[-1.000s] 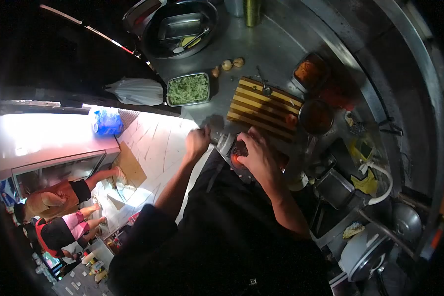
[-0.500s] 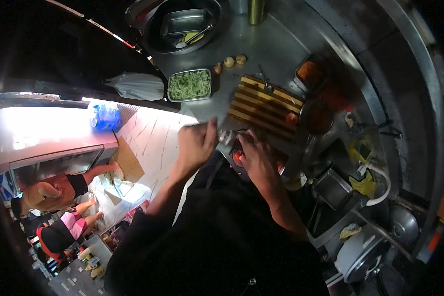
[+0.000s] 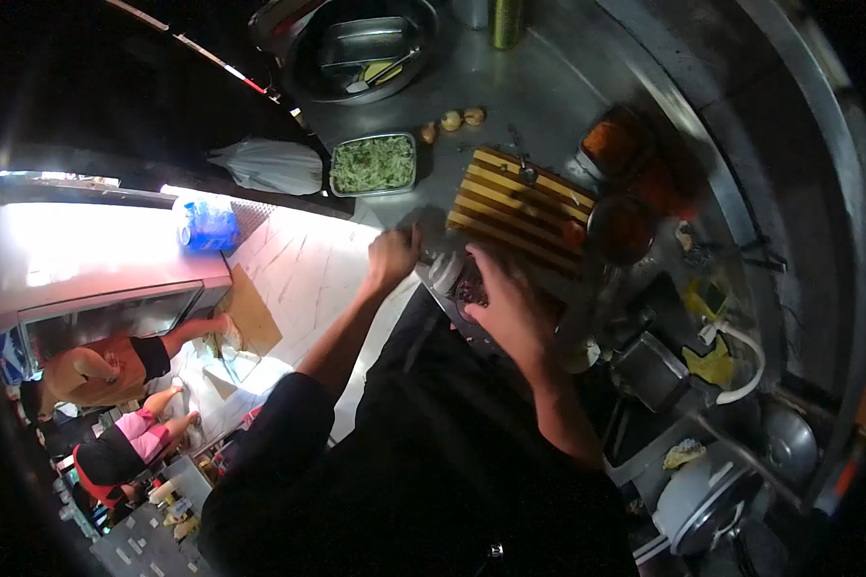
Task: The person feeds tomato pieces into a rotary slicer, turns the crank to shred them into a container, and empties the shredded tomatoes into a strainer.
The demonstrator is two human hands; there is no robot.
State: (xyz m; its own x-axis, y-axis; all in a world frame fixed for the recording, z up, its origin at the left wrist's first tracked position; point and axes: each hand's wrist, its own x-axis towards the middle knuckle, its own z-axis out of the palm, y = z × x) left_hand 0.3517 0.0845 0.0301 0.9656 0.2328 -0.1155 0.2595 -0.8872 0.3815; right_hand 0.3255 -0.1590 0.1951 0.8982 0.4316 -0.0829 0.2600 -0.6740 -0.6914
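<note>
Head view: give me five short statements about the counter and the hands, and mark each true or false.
1. The striped cutting board lies on the metal counter. True.
2. The tray of shredded greens sits to the right of the board. False: it sits to the board's left.
3. The left hand is closed in a fist near the counter's edge. True.
4. The right hand rests on the white plastic bag. False: it is over a small dark container at the counter's near edge, far from the bag.
5. A large round metal bowl holds smaller metal pans. True.
</note>
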